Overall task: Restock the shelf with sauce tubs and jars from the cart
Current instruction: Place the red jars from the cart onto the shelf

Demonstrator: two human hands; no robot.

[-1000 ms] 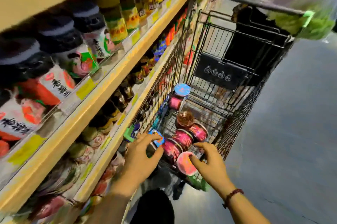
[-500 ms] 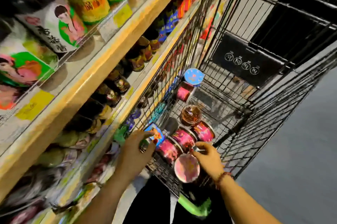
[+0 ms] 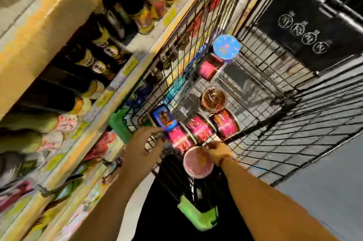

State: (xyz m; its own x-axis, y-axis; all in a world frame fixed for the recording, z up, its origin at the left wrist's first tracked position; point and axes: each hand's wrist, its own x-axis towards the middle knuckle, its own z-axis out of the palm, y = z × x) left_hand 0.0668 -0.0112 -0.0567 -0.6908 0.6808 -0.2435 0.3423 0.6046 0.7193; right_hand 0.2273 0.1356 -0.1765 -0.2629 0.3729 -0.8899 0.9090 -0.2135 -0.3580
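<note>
A black wire cart (image 3: 275, 115) stands against the shelf (image 3: 64, 30). Inside lie several pink sauce tubs (image 3: 198, 129), a clear tub of brown sauce (image 3: 214, 98), a blue-lidded tub (image 3: 226, 47) and a blue-topped tub (image 3: 164, 118) in the near left corner. My left hand (image 3: 142, 148) reaches into that corner, its fingers touching the blue-topped tub. My right hand (image 3: 218, 151) grips the rim of a pink-lidded tub (image 3: 197, 163) at the cart's near end. The whole view is blurred.
Dark jars and bottles (image 3: 102, 64) fill the shelf levels at left, with packets on the lower levels. A black panel (image 3: 306, 24) hangs at the cart's far end. Green corner guards (image 3: 196, 215) mark the cart's near corners. Grey floor (image 3: 330, 182) lies at right.
The camera has tipped further down and closer to the cart. Both hands have stayed at its near end; the right hand has kept hold of the pink-lidded tub.
</note>
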